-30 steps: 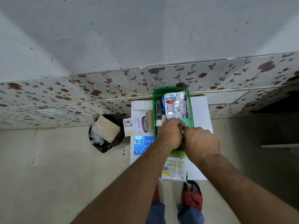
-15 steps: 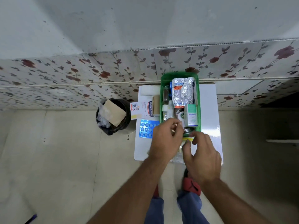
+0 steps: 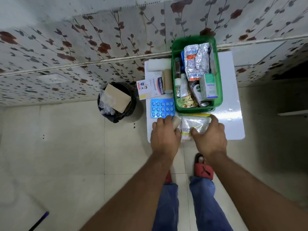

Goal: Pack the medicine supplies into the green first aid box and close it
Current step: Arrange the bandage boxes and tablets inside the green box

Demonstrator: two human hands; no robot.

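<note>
The green first aid box (image 3: 219, 77) is a glossy, round-cornered plastic tub, standing open at the far side of a small white bench (image 3: 233, 104) against the wall. It is nearly full: crinkled silver foil blister strips (image 3: 197, 61) lie along the middle, a pale green and white cardboard carton (image 3: 208, 86) stands at the near right, a dark bottle (image 3: 197, 92) lies slanted beside it, and slim white bottles (image 3: 182, 85) line the left wall. A crumpled yellow-green sachet (image 3: 187, 102) sits in the near left corner.

Just in front of the box lies a clear, shiny plastic pouch (image 3: 195, 123) with a yellow top strip and printed paper packets inside. The right hand (image 3: 210, 137) rests on it, grip wide, fingers on its right edge and thumb on its face. The left hand (image 3: 165, 135) has its grip curled round a small smooth beige thing (image 3: 176, 123) at the pouch's left edge; what it is cannot be told.

Left of the box, touching the left hand's fingertips, lies a flat blue blister card (image 3: 162, 108) of round tablets. Beyond it lie a white plaster box (image 3: 150, 88), a tan bandage roll (image 3: 167, 80) and a soft white wad (image 3: 157, 65).

On the tiled floor beside the bench stands a round black bin (image 3: 116, 101) with a brown card in it. The wall behind bears a floral pattern.
</note>
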